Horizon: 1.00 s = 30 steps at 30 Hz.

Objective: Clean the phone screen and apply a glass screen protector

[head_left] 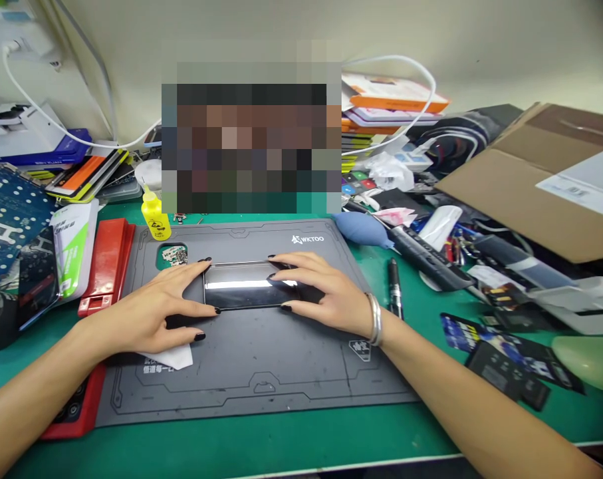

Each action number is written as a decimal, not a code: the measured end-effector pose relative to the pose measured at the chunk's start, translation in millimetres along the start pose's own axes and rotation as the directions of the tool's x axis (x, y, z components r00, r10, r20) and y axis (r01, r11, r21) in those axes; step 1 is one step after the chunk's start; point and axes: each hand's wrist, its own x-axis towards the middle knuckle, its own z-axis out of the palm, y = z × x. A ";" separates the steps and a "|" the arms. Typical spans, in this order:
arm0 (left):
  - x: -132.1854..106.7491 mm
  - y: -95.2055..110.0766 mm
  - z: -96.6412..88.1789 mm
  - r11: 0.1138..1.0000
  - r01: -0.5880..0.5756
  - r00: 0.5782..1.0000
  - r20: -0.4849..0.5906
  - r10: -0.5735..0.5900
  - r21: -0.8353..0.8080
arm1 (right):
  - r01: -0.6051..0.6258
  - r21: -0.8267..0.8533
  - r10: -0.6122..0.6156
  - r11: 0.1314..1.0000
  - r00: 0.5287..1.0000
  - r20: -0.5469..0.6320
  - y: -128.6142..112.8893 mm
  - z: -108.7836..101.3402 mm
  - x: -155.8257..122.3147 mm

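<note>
A dark, glossy smartphone [241, 296] lies flat and sideways on the grey work mat [281, 372], with a bright light streak reflected along its glass. The fingers of my left hand [156, 306] straddle its left end, one fingertip at the far corner and one at the near corner; another digit rests apart on the mat. Under that hand a white piece of paper or cloth [174, 356] pokes out. My right hand [326, 286] covers the phone's right end, fingers on the far edge and glass, thumb on the near edge.
A yellow dropper bottle [156, 216], a red holder [106, 266] and small boards [174, 255] are left of the phone. A blue air blower [363, 229], black pen [395, 289], loose batteries [505, 372] and a cardboard box [530, 186] are right. A blurred-out area covers the back.
</note>
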 end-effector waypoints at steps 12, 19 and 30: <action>-0.2 -4.4 3.8 1.000 -0.024 1.000 -0.018 0.024 0.002 | 0.007 -0.002 -0.007 1.000 1.000 -0.016 0.1 0.7 -2.2; 0.1 -4.5 4.8 1.000 -0.028 0.999 -0.021 0.028 -0.001 | -0.005 -0.003 0.005 1.000 1.000 0.004 -2.0 -2.4 -2.1; 1.0 -4.7 6.0 0.999 -0.038 0.998 -0.041 0.037 -0.025 | -0.056 0.009 0.055 0.998 0.998 0.032 -3.0 -2.6 -2.7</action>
